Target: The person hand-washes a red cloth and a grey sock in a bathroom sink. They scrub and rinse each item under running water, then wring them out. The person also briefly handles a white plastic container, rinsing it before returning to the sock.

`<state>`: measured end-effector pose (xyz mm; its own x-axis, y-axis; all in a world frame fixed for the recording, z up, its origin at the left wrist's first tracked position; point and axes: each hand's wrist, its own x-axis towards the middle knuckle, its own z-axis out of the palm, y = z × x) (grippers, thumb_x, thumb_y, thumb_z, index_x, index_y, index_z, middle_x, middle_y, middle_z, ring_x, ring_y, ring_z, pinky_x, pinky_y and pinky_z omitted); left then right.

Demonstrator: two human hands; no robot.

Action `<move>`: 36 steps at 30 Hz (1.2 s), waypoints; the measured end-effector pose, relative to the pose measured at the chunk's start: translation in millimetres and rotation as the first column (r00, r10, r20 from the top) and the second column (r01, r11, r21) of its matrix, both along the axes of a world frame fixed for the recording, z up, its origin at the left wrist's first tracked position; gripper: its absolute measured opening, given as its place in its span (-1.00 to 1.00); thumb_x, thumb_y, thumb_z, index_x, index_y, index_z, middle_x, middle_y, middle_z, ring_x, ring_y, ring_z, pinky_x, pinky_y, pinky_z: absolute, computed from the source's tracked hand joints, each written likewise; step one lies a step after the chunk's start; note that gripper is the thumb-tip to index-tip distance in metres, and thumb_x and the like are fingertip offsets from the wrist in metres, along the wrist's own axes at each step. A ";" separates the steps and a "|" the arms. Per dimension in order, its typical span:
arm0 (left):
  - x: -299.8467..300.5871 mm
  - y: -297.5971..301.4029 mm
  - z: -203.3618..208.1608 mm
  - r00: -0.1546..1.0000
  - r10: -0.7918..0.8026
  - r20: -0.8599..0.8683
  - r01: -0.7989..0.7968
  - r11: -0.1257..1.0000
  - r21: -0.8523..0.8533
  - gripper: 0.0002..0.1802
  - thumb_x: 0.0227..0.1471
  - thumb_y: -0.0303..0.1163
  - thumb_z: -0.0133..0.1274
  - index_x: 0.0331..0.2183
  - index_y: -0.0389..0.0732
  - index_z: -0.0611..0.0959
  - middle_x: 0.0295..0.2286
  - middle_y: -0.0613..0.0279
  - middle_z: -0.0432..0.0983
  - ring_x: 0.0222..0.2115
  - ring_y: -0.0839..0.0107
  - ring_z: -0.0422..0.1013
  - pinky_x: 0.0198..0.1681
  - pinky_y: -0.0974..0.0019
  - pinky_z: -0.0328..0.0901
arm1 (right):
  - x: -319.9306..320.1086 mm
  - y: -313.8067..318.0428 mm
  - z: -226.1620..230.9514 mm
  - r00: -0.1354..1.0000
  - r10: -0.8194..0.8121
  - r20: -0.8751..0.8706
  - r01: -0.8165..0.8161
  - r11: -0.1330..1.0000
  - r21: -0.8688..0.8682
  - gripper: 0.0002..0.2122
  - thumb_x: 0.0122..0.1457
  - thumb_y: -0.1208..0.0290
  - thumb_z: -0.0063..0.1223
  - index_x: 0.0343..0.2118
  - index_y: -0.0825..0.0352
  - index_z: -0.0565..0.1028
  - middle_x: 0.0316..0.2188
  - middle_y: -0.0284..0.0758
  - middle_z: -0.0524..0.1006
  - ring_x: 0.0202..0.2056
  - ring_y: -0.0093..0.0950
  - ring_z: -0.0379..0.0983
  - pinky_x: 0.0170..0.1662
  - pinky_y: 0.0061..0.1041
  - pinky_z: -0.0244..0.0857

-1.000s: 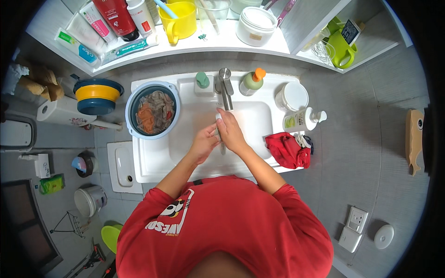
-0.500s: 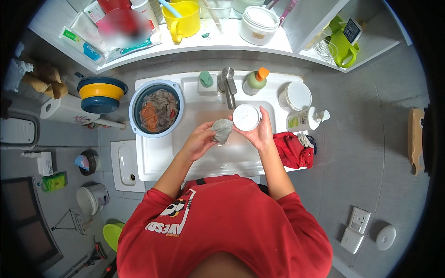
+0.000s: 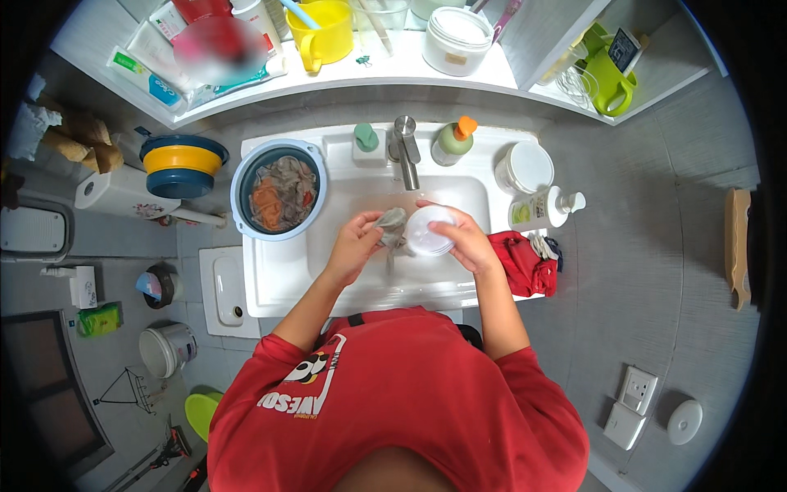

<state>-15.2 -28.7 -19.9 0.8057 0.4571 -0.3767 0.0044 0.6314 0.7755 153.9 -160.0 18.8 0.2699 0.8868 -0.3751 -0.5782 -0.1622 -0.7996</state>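
Over the sink basin (image 3: pixel 443 283), my left hand (image 3: pixel 351 250) is closed on a small wet-looking grey cloth (image 3: pixel 391 223), its crumpled end sticking out past the fingertips. My right hand (image 3: pixel 469 239) grips a small round white container (image 3: pixel 425 225), which is tilted toward the cloth. Whether that is a shallow tub or a lid I cannot tell. The two things sit close together, just in front of the faucet (image 3: pixel 406 152). Rumpled grey and orange cloths (image 3: pixel 283 193) lie in a blue-rimmed basin (image 3: pixel 320 197) on the sink's left side.
Behind the sink stand a green-topped dispenser (image 3: pixel 368 143) and an orange-topped pump bottle (image 3: pixel 452 143). To the right are a white tub (image 3: pixel 526 168), a white pump bottle (image 3: pixel 541 209) and folded red cloth (image 3: pixel 520 264). A loaded white shelf (image 3: pixel 393 78) overhangs the back.
My right hand has turned from holding the white container from below, its round face up, to gripping it from the right, tilted. The grey cloth has shifted slightly and looks more bunched.
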 end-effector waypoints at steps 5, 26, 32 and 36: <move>-2.5 -7.9 -12.3 0.993 -0.115 -0.030 0.119 0.961 0.250 -0.73 0.05 -0.55 -0.17 -0.15 -0.31 0.38 -0.31 0.25 0.44 -0.37 0.60 0.34 -0.28 0.52 0.23 | 4.3 -0.1 1.6 0.752 0.184 0.633 -0.264 0.964 0.032 -0.80 -0.02 0.52 0.00 -0.28 0.37 0.48 -0.19 -0.35 0.45 -0.20 -0.51 0.39 -0.17 -0.56 0.25; 6.9 4.8 -84.5 0.975 0.010 -0.222 -0.100 0.913 -0.396 -0.75 0.07 -0.35 -0.25 -0.29 -0.33 0.40 -0.29 0.04 0.40 -0.29 0.25 0.38 -0.18 0.25 0.30 | 9.6 24.1 -13.8 0.961 0.230 -0.154 -0.238 0.970 -0.041 -0.73 -0.01 0.48 0.04 -0.22 0.46 0.42 -0.32 -0.25 0.50 -0.30 -0.46 0.46 -0.19 -0.48 0.33; 42.4 14.1 -102.8 0.991 -0.074 -0.108 -0.015 0.755 -0.655 -0.64 0.05 -0.19 -0.16 -0.24 -0.30 0.43 -0.32 0.05 0.45 -0.32 0.22 0.41 -0.21 0.19 0.33 | -53.5 43.8 -14.6 0.615 0.583 0.532 -0.585 0.789 -0.188 -0.81 -0.04 0.43 0.05 -0.33 0.37 0.49 -0.39 -0.26 0.51 -0.33 -0.46 0.43 -0.24 -0.51 0.27; 36.2 3.8 -101.3 0.991 0.041 0.131 0.052 0.773 -0.633 -0.59 -0.06 -0.39 -0.13 -0.12 -0.34 0.36 -0.24 0.04 0.41 -0.23 0.18 0.38 -0.11 0.20 0.29 | -76.3 30.5 -19.5 0.574 0.598 0.559 -0.607 0.769 -0.200 -0.78 -0.06 0.41 0.06 -0.35 0.40 0.46 -0.35 -0.16 0.48 -0.30 -0.40 0.41 -0.22 -0.49 0.25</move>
